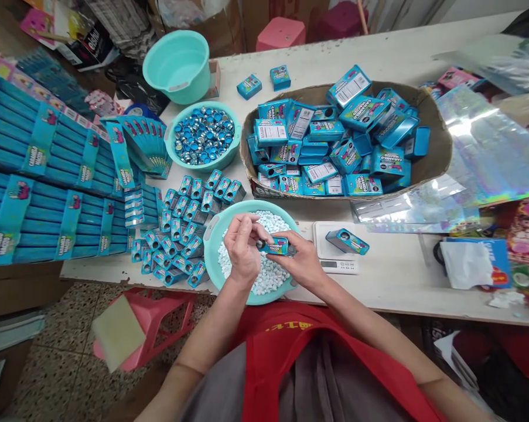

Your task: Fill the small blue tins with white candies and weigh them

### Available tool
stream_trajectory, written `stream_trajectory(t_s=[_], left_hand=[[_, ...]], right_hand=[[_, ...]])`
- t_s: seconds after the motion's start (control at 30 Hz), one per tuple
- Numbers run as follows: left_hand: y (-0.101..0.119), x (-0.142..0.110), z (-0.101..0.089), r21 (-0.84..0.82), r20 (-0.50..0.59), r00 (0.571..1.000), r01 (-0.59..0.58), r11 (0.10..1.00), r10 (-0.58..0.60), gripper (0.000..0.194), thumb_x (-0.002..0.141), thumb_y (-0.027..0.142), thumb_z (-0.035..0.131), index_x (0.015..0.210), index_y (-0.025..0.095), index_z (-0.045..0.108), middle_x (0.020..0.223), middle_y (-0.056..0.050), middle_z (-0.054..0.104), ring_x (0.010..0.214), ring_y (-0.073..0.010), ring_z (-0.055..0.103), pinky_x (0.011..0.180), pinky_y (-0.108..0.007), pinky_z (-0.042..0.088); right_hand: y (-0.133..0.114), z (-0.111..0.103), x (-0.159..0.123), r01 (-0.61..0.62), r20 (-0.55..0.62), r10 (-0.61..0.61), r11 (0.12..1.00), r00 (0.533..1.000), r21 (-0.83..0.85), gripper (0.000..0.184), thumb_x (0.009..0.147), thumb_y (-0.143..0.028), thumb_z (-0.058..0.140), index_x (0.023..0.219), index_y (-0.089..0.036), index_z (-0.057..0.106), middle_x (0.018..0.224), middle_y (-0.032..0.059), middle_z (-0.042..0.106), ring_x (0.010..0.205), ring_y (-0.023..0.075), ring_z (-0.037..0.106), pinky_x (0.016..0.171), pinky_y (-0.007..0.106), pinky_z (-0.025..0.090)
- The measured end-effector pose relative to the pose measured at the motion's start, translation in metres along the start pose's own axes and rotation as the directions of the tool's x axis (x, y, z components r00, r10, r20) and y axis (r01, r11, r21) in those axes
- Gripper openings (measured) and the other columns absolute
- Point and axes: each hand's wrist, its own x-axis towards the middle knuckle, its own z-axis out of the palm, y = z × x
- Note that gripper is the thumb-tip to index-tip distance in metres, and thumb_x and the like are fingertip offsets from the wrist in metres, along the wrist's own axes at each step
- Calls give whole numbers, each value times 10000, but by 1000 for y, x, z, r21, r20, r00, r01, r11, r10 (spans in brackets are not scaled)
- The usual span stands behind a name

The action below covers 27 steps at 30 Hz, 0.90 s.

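Over a turquoise basin [212, 249] of small pale candies [270, 278], my right hand [304, 261] grips a small blue candy tin [276, 246] with a round opening at its left end. My left hand [243, 246] is beside that opening, palm turned up and fingers curled together. What it holds, if anything, is hidden in the fingers. Another such tin [347, 241] lies on a white kitchen scale [330, 221] to the right. Left of the basin stand several tins [185, 228] in a cluster, their round holes showing.
Behind the basin, a cardboard box [437, 146] is heaped with blue tins. A turquoise bowl [235, 143] holds small round metal caps [205, 136], and another basin [176, 64] stands beyond it. Display cartons [9, 217] are stacked at left. Shiny plastic sheets [488, 146] cover the right side.
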Motion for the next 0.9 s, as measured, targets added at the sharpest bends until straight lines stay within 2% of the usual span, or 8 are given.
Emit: stream_trajectory(t_s=[0.17, 0.3, 0.4, 0.5, 0.6, 0.73, 0.8, 0.9], left_hand=[[-3, 16, -16, 27, -82, 994, -72, 997, 74, 318, 845, 493, 525, 821, 181, 581, 527, 27, 544, 473, -113, 555, 523, -238, 451], [-54, 41, -59, 377, -178, 979, -27, 926, 101, 310, 863, 479, 483, 836, 187, 583, 638, 7, 581, 605, -135, 587, 641, -278, 492], [-105, 52, -83, 799, 35, 999, -43, 600, 24, 215, 859, 368, 523, 885, 181, 627, 949, -68, 649, 953, -195, 602, 890, -337, 456], [-134, 48, -84, 950, 162, 981, -127, 285, -104, 261, 872, 349, 519, 1062, 200, 619, 1196, -96, 568, 1151, -230, 504, 985, -369, 386], [-135, 38, -78, 977, 179, 958, -147, 153, -222, 264, 867, 414, 523, 1016, 226, 632, 1124, -73, 579, 1084, -222, 520, 921, -342, 405], [-121, 27, -85, 961, 93, 961, -18, 276, -260, 172, 809, 370, 589, 775, 206, 633, 865, -28, 616, 880, -176, 564, 779, -263, 420], [-114, 22, -91, 854, -52, 969, 168, 492, -240, 232, 768, 388, 620, 657, 187, 590, 690, -1, 574, 711, -141, 543, 663, -231, 411], [-96, 14, -91, 429, -230, 908, 418, 801, -351, 352, 714, 486, 644, 616, 168, 527, 563, 34, 484, 470, -76, 415, 452, -193, 313]], right_hand=[[10, -2, -1, -78, 29, 74, 982, 997, 170, 351, 685, -299, 781, 1004, -241, 645, 995, 36, 670, 935, 213, 631, 863, 367, 492], [20, -5, -5, -84, 10, 84, 966, 996, 246, 371, 636, -343, 812, 960, -245, 660, 978, 37, 650, 955, 218, 617, 866, 368, 499], [24, -11, -11, -96, -22, 104, 967, 994, 236, 368, 638, -354, 810, 955, -250, 656, 984, 36, 632, 947, 214, 611, 860, 369, 498], [24, -17, -17, -119, -34, 129, 970, 991, 210, 361, 657, -352, 798, 969, -250, 645, 995, 35, 630, 934, 207, 610, 862, 369, 490], [22, -21, -19, -131, -41, 139, 977, 989, 169, 374, 663, -368, 789, 980, -241, 638, 969, 36, 639, 916, 212, 611, 837, 365, 492], [24, -22, -17, -119, -85, 124, 991, 989, 62, 340, 673, -381, 774, 948, -232, 641, 933, 40, 637, 885, 216, 609, 800, 361, 493], [25, -20, -17, -114, -84, 116, 993, 990, 27, 330, 682, -378, 763, 950, -231, 638, 919, 40, 630, 860, 216, 612, 772, 357, 497], [25, -16, -19, -83, -69, 80, 996, 994, -39, 307, 700, -347, 749, 961, -233, 636, 911, 41, 626, 877, 226, 613, 780, 368, 492]])
